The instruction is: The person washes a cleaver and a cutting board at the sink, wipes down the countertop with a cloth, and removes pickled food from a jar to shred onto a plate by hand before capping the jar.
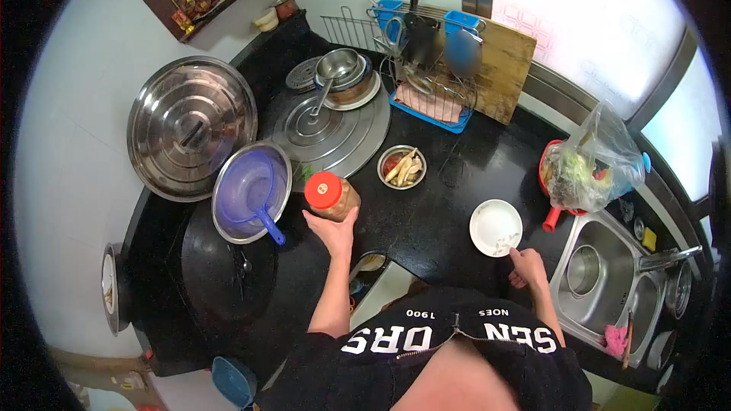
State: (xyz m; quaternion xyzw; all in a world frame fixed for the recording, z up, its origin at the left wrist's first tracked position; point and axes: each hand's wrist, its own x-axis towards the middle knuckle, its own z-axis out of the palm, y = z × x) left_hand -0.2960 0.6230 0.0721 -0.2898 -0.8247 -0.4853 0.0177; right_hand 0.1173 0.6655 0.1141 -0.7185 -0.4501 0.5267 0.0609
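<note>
My left hand (333, 234) is wrapped round the lower part of a clear jar (346, 202) with a red lid (324, 190); brownish contents show through its side. The jar is upright at the edge of a large metal lid on the black counter. My right hand (527, 266) has its fingers closed at the near rim of a small white plate (495, 222) with a leaf pattern. The plate carries no food. Between the hands, further back, a metal bowl (401, 167) holds pale, root-like pieces and something red.
At left are a purple strainer (247, 183) in a metal basin and a big steel lid (192, 129). Stacked pots (346, 76), a utensil rack and a cutting board (502, 68) stand behind. A bagged vegetable pan (590, 164) and a sink (601, 266) are at right.
</note>
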